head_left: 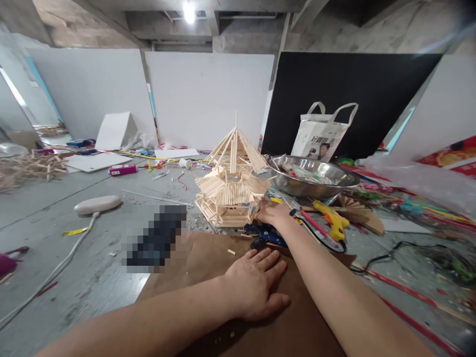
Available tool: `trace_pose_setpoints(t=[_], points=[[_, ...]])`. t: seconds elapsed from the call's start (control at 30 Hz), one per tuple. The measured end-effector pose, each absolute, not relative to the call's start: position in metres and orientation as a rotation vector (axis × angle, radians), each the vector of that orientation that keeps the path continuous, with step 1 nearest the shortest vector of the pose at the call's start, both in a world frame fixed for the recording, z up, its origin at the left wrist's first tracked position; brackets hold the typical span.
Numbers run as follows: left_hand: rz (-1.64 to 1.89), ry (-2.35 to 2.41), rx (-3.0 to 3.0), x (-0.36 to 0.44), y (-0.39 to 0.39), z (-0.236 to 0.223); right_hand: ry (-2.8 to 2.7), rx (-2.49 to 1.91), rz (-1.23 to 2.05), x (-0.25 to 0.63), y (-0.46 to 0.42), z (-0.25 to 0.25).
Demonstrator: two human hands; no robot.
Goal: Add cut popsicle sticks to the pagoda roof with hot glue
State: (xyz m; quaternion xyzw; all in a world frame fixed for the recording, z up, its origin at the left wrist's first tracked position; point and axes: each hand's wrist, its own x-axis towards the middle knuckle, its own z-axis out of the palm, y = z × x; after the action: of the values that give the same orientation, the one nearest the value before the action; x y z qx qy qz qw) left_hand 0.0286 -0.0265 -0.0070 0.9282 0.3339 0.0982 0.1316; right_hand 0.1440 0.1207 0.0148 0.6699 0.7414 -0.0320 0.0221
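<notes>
Head view: resting left hand (256, 283) spread flat on brown papery sheet (206, 258); reaching right hand (273, 212), unclear whether gripping, beside pale tiered wooden-stick model (232, 193); probably adjusting, needing light touch.

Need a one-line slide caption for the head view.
Left hand flat on a brown sheet, right hand at the side of a tiered stick model.

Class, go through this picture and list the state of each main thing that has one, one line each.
Stick model: upright, gaps between upper-roof sticks
Left hand: palm down, fingers extended
Right hand: beside the model's lower right; grip unclear
Brown sheet: spread out under the left hand
Metal bowl: upright, holding scraps
White bag: standing, handles up
Yellow glue gun: lying down
Ceiling light: on
</notes>
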Motion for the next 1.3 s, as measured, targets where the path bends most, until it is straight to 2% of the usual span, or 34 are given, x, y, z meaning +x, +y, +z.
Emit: trace_pose_setpoints(t=[0.27, 0.6, 0.77, 0.93, 1.1, 1.2, 1.3], points=[[0.286, 0.983, 2.695, 0.025, -0.027, -0.009, 2.26, 2.183, -0.389, 0.158, 0.138, 0.009], [0.285, 1.107, 2.79, 0.027, -0.029, 0.002, 2.2, 2.671, -0.39, 0.178, 0.131, 0.035], [0.326, 1.11, 2.824, 0.033, -0.022, 0.001, 2.33, 2.841, -0.574, 0.185, 0.117, 0.039], [0.304, 1.055, 2.825, 0.033, -0.021, 0.001, 2.518, 3.075, -1.039, 0.177, 0.092, 0.028], [0.33, 0.999, 2.805, 0.031, -0.02, 0.002, 2.386, 3.268, -1.856, 0.161, 0.072, 0.018], [0.321, 0.965, 2.789, 0.03, -0.016, 0.003, 2.179, 3.148, -2.425, 0.153, 0.065, 0.022], [0.299, 0.931, 2.777, 0.03, -0.012, 0.003, 2.029, 2.898, -2.828, 0.145, 0.057, 0.024]])
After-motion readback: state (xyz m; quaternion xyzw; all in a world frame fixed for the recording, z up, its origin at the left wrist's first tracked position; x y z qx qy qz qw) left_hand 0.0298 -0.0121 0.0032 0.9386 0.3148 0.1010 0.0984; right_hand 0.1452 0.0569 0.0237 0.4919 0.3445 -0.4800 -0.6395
